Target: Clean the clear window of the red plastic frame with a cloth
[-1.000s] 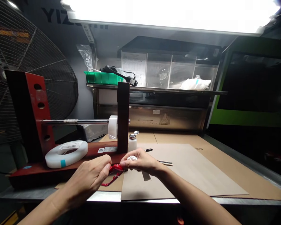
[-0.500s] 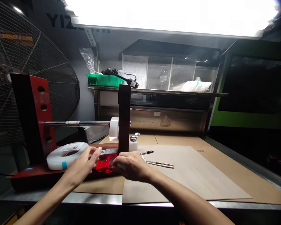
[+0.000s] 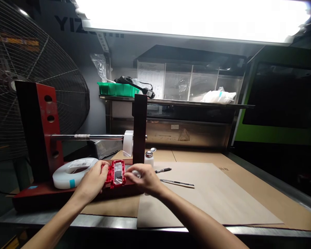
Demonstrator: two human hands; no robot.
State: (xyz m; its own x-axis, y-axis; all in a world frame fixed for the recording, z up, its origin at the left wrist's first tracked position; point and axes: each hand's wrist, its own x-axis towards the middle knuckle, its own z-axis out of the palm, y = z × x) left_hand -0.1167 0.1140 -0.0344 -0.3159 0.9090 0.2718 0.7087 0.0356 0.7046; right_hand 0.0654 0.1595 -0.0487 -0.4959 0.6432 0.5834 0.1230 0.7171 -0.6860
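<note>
1. Holding the red plastic frame point(image 3: 115, 174) upright on the red stand base point(image 3: 49, 193), I pinch its left edge with my left hand point(image 3: 93, 180), fingers curled shut on it.
2. My right hand point(image 3: 142, 178) sits at the frame's right edge, fingers closed around a small white wad point(image 3: 135, 174) that looks like a wipe.
3. I judge the step in hand to be cleaning or inspecting the frame's clear window; the next move calls for a steady left grip while the wad meets the window face.
4. Half a second ago the frame lay tilted and lower; now it stands square to me, and my left hand has moved from beside it to gripping it.
5. The white tape roll point(image 3: 75, 172), bottle point(image 3: 149, 157) and two pens point(image 3: 176, 183) lie nearby.
</note>
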